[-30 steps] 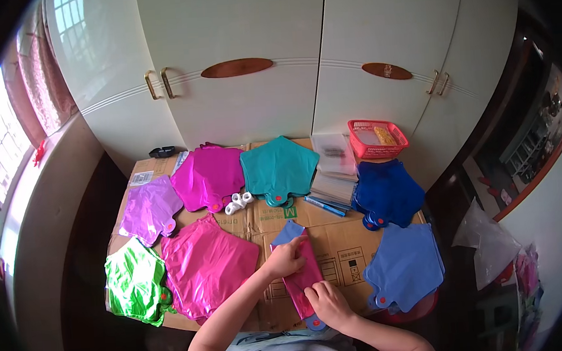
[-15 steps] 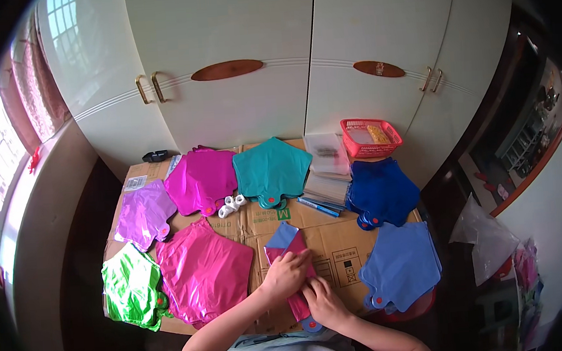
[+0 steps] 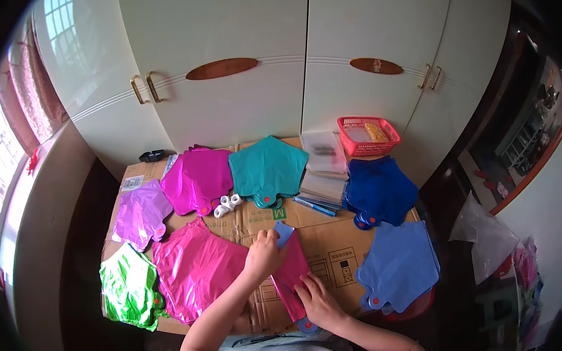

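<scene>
A pink foil balloon, flat and folded into a narrow strip, lies on the cardboard in front of me. A light blue foil piece shows at its far end, and a blue tab with a red dot sticks out at its near end. My left hand is closed at the far end, its fingertips pinching the light blue corner. Spread fingers of my right hand rest on the near right part of the pink foil.
Stacked flat foil shapes ring the cardboard: green, pink, lilac, magenta, teal, dark blue, light blue. White rolls, a blue pen, clear sleeves and a red basket lie farther back.
My left hand has moved from the middle of the strip to its far left end and now grips the light blue corner. The pink foil is spread wider; my right hand stays near its lower end.
</scene>
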A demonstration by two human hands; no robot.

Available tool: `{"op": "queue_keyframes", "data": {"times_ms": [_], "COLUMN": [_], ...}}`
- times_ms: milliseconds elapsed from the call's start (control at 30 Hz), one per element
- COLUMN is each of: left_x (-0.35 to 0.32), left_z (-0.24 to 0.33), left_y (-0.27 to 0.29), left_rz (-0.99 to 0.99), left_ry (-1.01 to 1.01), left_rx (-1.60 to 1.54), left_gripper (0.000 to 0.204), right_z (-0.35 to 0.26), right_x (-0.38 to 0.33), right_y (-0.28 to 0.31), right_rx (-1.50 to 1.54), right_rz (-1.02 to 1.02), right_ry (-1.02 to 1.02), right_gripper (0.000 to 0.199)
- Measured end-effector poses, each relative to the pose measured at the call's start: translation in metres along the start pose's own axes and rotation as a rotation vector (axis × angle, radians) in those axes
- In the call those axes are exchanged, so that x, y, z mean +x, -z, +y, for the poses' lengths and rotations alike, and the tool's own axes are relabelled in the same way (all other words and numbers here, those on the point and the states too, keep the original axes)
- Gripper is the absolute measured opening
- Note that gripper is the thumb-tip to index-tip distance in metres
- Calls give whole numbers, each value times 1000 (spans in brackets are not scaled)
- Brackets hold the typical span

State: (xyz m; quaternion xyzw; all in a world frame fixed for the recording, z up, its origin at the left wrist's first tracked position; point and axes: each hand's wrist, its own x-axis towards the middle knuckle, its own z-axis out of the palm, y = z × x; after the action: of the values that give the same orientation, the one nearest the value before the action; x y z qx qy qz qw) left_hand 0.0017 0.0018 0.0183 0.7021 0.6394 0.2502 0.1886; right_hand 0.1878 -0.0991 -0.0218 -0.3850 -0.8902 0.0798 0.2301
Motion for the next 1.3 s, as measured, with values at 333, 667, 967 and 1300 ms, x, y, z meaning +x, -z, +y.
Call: {"op": "queue_keyframes", "data": {"times_ms": [333,667,967,1300], "left_x": [10,7,4,-23], "left_z": [-39,-42,-41,-4], "left_y": [15,6,7,-11], "left_rz": [-441,-388,-378,-321], "left_ry": [45,8,-48,-709], "left_rx": [-57,35,77,15], "left_gripper": [27,22,22,32], "right_z": [-1,0,1,0], "right_x": [2,4,5,6], "right_y": [2,3,4,3], "right_rx": [7,-14,-56,-54], "right_rz": [-22,-57,-61,-56], "right_ry": [9,51,66,51], "right_gripper": [39,44,45,45]}}
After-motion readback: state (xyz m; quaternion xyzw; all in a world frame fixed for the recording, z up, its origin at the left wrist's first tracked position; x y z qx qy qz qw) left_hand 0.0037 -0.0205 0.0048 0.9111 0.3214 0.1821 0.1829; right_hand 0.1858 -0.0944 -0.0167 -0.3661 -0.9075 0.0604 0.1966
